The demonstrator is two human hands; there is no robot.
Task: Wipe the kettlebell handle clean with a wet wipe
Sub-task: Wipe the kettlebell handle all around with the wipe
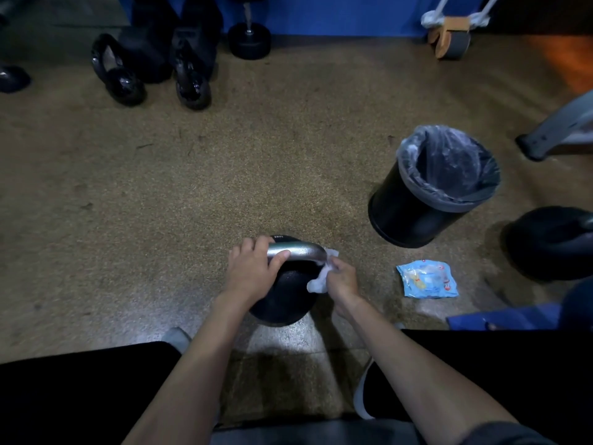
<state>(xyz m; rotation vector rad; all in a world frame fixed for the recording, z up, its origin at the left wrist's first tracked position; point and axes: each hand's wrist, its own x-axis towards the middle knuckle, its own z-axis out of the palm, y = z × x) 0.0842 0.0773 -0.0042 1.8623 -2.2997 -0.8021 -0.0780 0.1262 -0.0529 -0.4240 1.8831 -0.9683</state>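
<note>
A black kettlebell [282, 297] stands on the floor in front of me, its shiny steel handle [300, 250] on top. My left hand [252, 268] grips the left end of the handle, thumb over the bar. My right hand [341, 279] pinches a crumpled white wet wipe [321, 281] and holds it against the handle's right bend. Part of the wipe hangs down over the kettlebell's body.
A blue wet-wipe pack [428, 279] lies on the floor to the right. Behind it stands a black bin [426, 194] with a plastic liner. A second kettlebell [552, 242] sits at the far right. Dumbbells [250, 40] and black weights [118, 70] line the back wall.
</note>
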